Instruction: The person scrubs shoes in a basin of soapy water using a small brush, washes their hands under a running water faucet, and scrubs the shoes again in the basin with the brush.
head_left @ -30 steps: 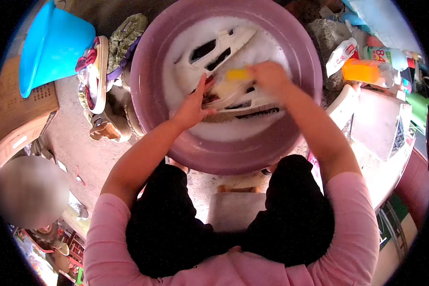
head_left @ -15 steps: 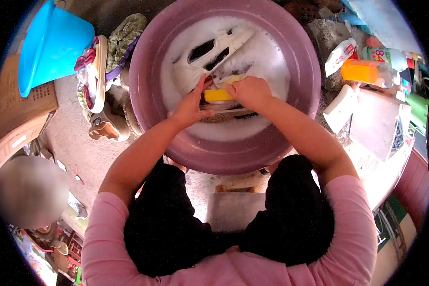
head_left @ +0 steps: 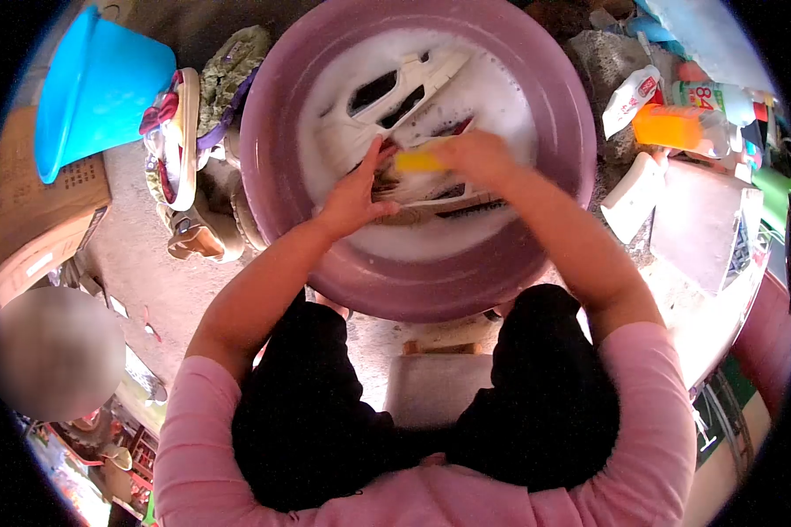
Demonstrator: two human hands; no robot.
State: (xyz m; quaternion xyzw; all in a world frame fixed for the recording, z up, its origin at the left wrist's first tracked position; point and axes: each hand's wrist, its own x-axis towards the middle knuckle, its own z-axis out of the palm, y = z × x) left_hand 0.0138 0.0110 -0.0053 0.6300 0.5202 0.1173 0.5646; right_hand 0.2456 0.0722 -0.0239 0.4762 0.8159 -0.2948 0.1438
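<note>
A large purple basin (head_left: 272,167) holds foamy water with white shoes in it. One white shoe (head_left: 373,101) lies toward the basin's far left, dark openings showing. Nearer me, another white shoe (head_left: 439,204) sits between my hands, partly covered by them. My left hand (head_left: 360,191) grips this shoe's left end, thumb near me and fingers on the far side. My right hand (head_left: 475,160), blurred by motion, is closed on a yellow scrub brush (head_left: 420,162) over the shoe. The brush's underside is hidden.
On the left are a blue tub (head_left: 105,97), a cardboard box (head_left: 61,189) and several shoes, including a sandal (head_left: 185,140). Rightward lie an orange bottle (head_left: 668,127), a white packet (head_left: 631,101) and a pale box (head_left: 699,215). A small stool (head_left: 435,386) stands between my knees.
My right hand has moved slightly right and away from me with the yellow brush, and is now blurred. My left hand stays on the nearer shoe.
</note>
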